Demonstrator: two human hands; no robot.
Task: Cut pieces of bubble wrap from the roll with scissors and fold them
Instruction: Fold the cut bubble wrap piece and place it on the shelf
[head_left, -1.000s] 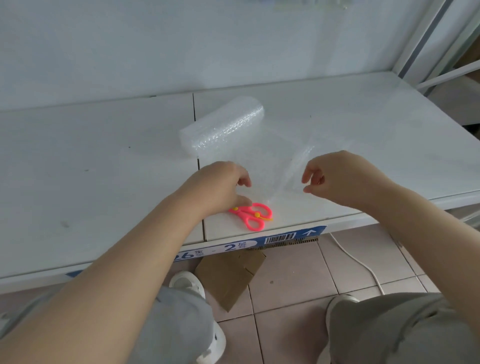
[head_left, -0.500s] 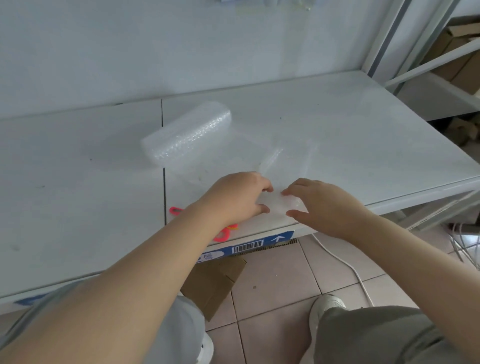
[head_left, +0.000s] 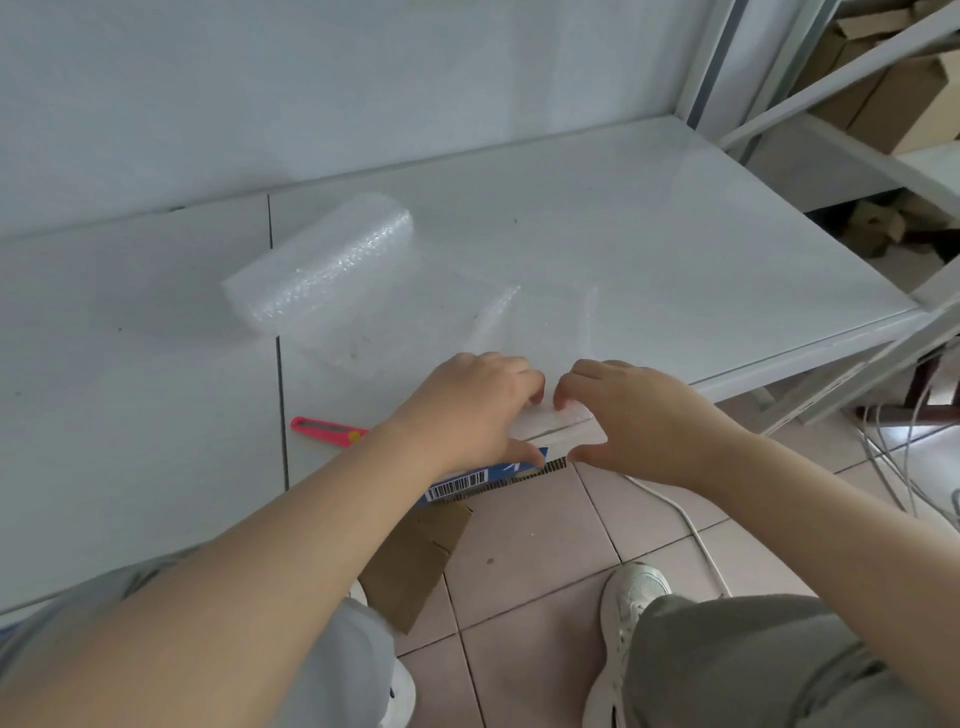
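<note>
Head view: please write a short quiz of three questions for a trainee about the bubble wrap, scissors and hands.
1. True or false: the scissors lie on the table, in neither hand.
2. Fill in: the bubble wrap roll lies ____ from the person than the scissors.
3. What do the left hand and the right hand both touch? A the roll; B the folded piece; C the scissors.
Key: 1 true; 2 farther; 3 B.

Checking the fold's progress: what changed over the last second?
The left hand and right hand, apart a second ago, came together, folding the piece at the front edge of the table; their fingertips now rest on it. The roll and scissors stayed put.
</note>
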